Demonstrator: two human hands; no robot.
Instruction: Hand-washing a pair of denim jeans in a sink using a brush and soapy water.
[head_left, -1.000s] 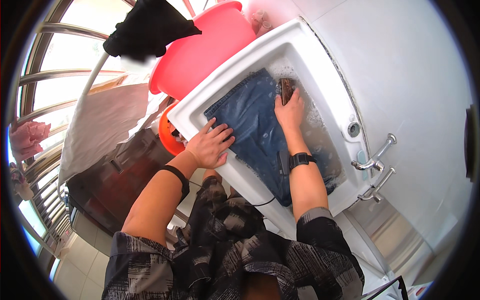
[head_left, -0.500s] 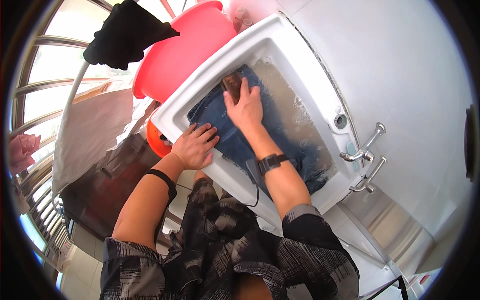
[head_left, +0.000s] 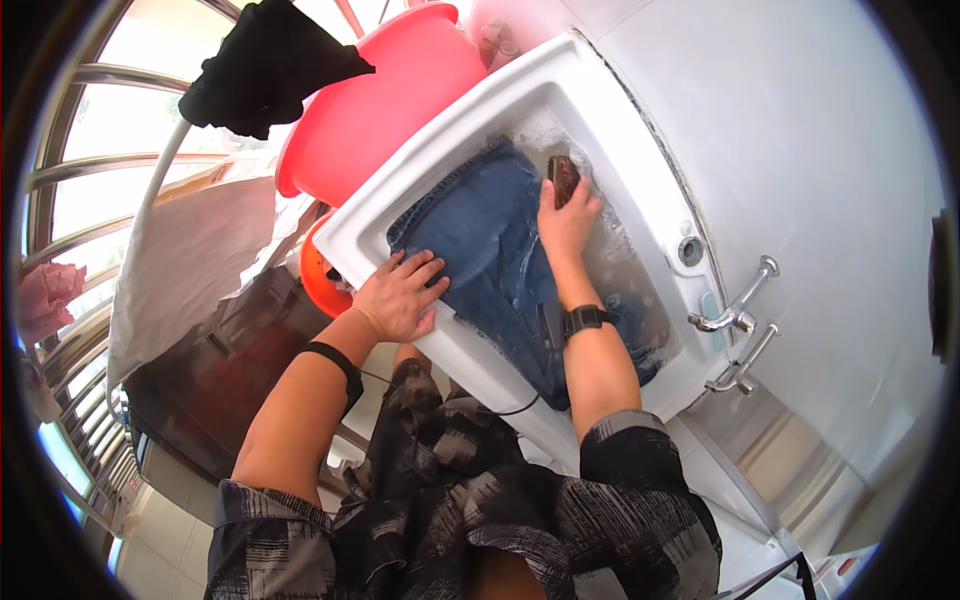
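Observation:
A wet blue denim garment (head_left: 478, 215) is spread over the near left side of a white sink (head_left: 650, 160), partly under cloudy, sudsy water (head_left: 615, 255). My left hand (head_left: 402, 297) rests on the cloth at the sink's left rim, fingers stretched out and apart. Beyond the cloth's right edge, over the water, my right hand (head_left: 568, 228) grips a brown scrubbing brush (head_left: 563, 178). The brush's underside is hidden from view.
Two metal taps (head_left: 735, 318) stick out from the wall on the right. Close behind the sink's left rim are a large pink basin (head_left: 385, 100) and an orange one (head_left: 318, 272). A black cloth (head_left: 265, 70) hangs at upper left, above a dark cabinet (head_left: 225, 365).
My right hand has carried the brush to the right, from on top of the denim to over the water. More of the cloth shows, its folds shifted. My left hand stays in place.

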